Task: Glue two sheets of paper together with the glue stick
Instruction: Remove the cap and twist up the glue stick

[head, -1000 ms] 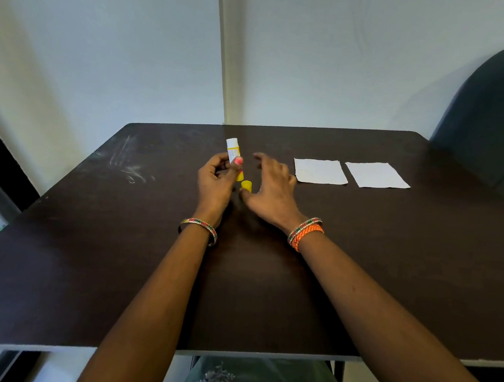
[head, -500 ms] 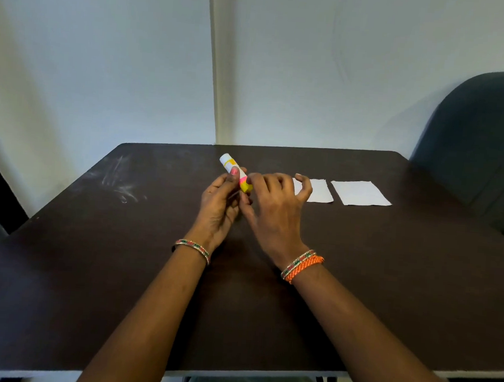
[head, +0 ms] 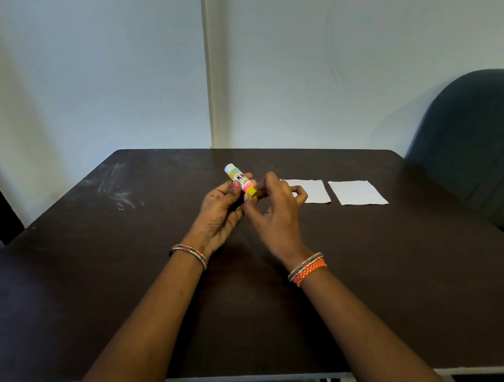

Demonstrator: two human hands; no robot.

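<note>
My left hand point(head: 221, 212) holds a white glue stick point(head: 239, 178) tilted, its white end pointing up and away, above the middle of the dark table point(head: 120, 271). My right hand point(head: 276, 213) pinches the stick's yellow end point(head: 253, 192) with thumb and forefinger. Two small white sheets of paper lie flat side by side to the right: the nearer sheet point(head: 315, 189) is partly hidden behind my right fingers, the farther sheet point(head: 356, 192) lies fully in view.
A dark upholstered chair point(head: 481, 141) stands at the table's right rear corner. A pale wall rises right behind the table. White scuff marks point(head: 116, 190) streak the table's left side.
The stick has tilted further and lifted slightly in my left hand. My right hand has closed its thumb and forefinger onto the yellow end. The head camera has tilted up.
</note>
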